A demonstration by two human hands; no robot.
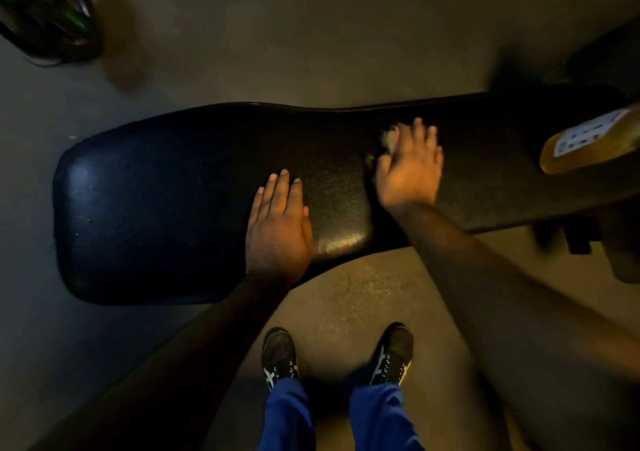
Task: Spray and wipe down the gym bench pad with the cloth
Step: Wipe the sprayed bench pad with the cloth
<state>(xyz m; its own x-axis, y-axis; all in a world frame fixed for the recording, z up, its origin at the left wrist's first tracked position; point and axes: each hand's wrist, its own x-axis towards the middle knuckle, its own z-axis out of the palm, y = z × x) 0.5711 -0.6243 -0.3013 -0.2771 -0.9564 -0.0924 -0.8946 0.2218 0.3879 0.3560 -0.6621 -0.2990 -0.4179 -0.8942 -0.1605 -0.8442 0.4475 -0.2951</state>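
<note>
A: Where are the hands?

B: The left hand (277,229) lies flat on the black bench pad (156,201), palm down, fingers straight and together, holding nothing. The right hand (408,170) is further right on the same pad, fingers spread, pressing down on the cloth (388,139).

A: How much of the cloth shows?

B: Only a pale, blurred edge peeking out past the thumb side and fingertips; the rest is hidden under the palm. The hand lies flat on top of it rather than closing round it.

A: And the spray bottle?

B: An amber bottle with a white label (588,142) lies tilted at the right end of the pad, near the right hand but apart from it. Its top is cut off by the frame edge.

A: What lies beyond?

B: The pad runs left to right across a dull floor (311,35). Two dark shoes with white stripes (280,357) and blue trouser legs (377,416) stand on its near side.
</note>
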